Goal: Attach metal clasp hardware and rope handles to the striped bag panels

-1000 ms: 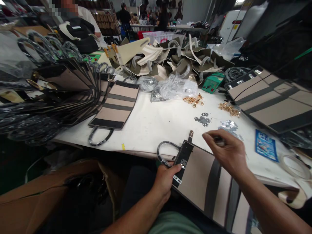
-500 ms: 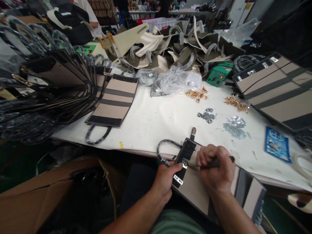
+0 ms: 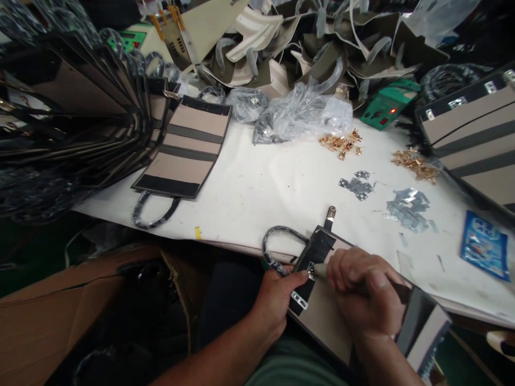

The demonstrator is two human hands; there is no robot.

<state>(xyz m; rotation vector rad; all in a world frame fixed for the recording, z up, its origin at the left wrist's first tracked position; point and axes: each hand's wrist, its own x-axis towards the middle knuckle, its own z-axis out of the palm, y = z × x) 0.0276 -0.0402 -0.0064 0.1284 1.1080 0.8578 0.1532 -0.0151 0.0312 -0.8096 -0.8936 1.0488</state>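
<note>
A beige and dark-grey handbag panel [image 3: 328,321] lies slanted over my lap at the table's front edge, its plastic-wrapped handle [image 3: 277,233] looping out to the left. My left hand [image 3: 276,300] grips the panel's edge, thumb pressed beside a small metal plate [image 3: 311,272] on the black strip. A second slotted metal plate [image 3: 299,301] sits lower on that strip. Wrapped in the fingers of my right hand [image 3: 364,289] is a dark-handled tool, its pale tip [image 3: 321,270] at the upper plate; its kind is unclear. A strap with a metal end [image 3: 331,214] sticks out at the top.
Loose metal plates [image 3: 408,209], gold-coloured fittings [image 3: 341,143] and a blue packet [image 3: 485,245] lie on the white table [image 3: 257,187]. Stacked bag panels [image 3: 100,112] stand left, near a flat panel [image 3: 187,147]. A green device [image 3: 390,104] is behind; a cardboard box [image 3: 80,316] stands below.
The view has tilted down and shifted, so the table things appear higher and more spread. The tool's tip stays by the upper plate, while its handle has turned slightly in my right hand.
</note>
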